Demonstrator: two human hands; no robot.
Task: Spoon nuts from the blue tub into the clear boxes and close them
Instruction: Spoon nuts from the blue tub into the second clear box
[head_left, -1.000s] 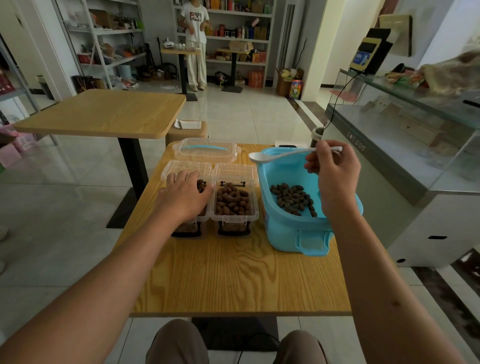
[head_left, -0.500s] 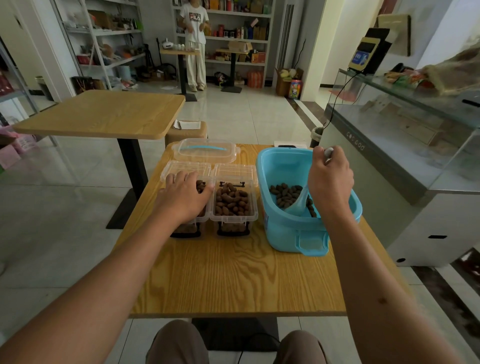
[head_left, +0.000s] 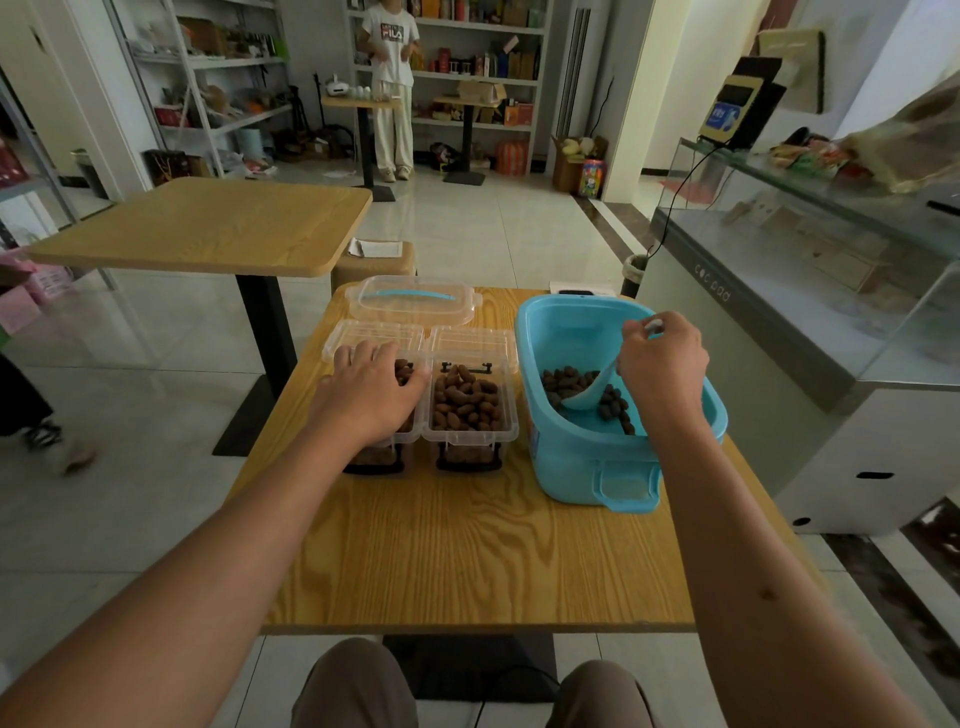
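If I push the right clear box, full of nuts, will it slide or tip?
The right clear box probably slides rather than tips: it sits low and broad on the smooth wooden table. Heaped nuts likely make it fairly heavy, and a few might spill.

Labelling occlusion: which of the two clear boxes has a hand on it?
The left clear box: the left hand rests on it. The right clear box is untouched.

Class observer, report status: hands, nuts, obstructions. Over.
Right hand grips white plastic spoon in blue plastic tub. Left hand rests on left clear plastic box. Nothing obstructing.
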